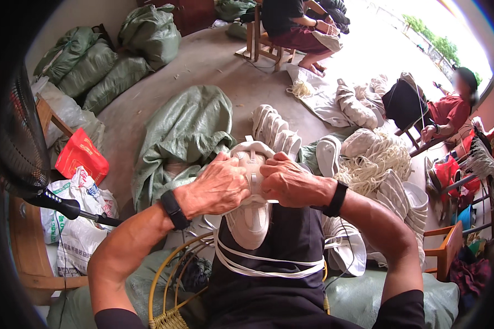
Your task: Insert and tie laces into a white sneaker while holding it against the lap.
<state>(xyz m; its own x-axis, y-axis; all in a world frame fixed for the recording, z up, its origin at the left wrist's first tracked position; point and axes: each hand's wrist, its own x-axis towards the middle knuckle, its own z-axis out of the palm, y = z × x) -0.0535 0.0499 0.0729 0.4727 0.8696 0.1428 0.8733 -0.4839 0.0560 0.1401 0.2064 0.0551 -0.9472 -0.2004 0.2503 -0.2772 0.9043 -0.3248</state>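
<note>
A pale beige shoe [248, 222] rests on my thigh, its toe toward me and its opening facing away. My left hand [219, 183] is closed at the left edge of the shoe's lacing area. Opposite it, my right hand [290, 178] grips the right edge, knuckles up. Between the hands the tongue [252, 159] shows, with small loops. The fingertips are partly hidden, so any lace pinched in them cannot be made out. Loose white laces [269, 267] lie across my dark trousers, below the toe.
Stacked pale shoes [274, 129] stand beyond my knees. Right of them lies a heap of cream laces [376, 159] among more shoes. A green woven sack [184, 126] slumps ahead left; a black fan [24, 142] stands at far left. Two people sit farther off.
</note>
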